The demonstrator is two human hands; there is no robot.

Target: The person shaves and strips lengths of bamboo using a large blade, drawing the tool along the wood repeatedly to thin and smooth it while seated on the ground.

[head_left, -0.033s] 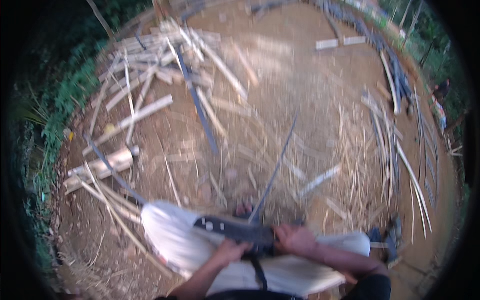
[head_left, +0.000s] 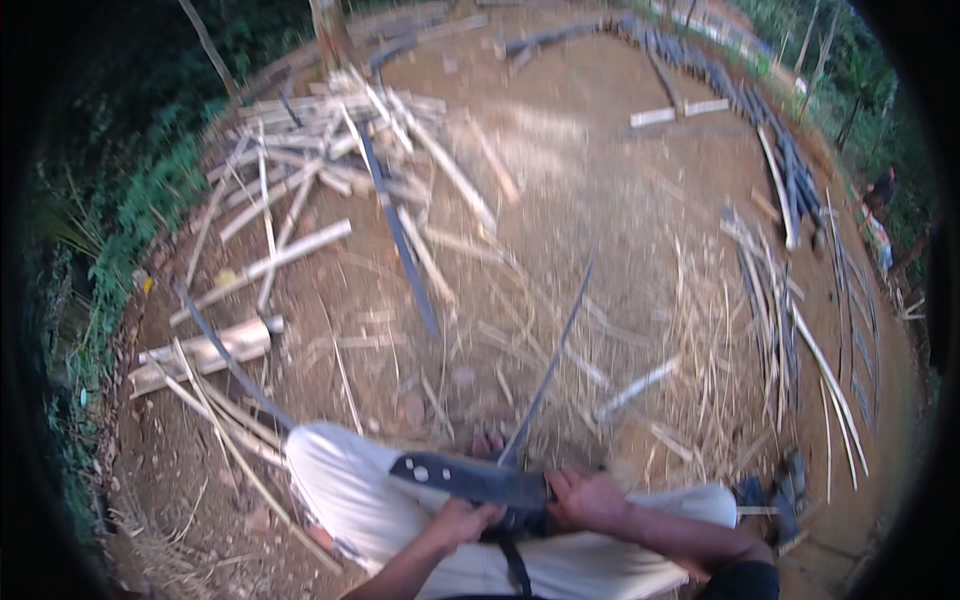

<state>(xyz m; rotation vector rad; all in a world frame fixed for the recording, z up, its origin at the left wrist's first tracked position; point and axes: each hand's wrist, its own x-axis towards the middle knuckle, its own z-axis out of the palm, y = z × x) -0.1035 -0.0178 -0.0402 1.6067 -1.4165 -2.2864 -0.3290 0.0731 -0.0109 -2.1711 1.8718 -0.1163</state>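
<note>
A broad dark machete blade (head_left: 465, 480) with light round holes near its left end lies across my lap, over pale trousers. My right hand (head_left: 590, 498) is closed at its right end, where the handle is hidden by the fingers. My left hand (head_left: 462, 523) is closed just below the blade. A long thin dark bamboo strip (head_left: 555, 360) slants from my lap away to the far right, its near end passing behind the blade toward my left fingers. The exact contact there is hidden. A dark strap (head_left: 517, 568) hangs at my waist.
Split bamboo pieces lie in a heap (head_left: 320, 150) at the far left. Thin shavings (head_left: 690, 340) and a bundle of strips (head_left: 770, 310) are on the right. A wide bamboo half (head_left: 210, 352) lies left of my knee. Green plants (head_left: 150, 200) border the left; a person (head_left: 882, 188) is far right.
The whole scene sits slightly lower in the picture. Both hands keep nearly the same place, still closed around the machete and strip on my lap.
</note>
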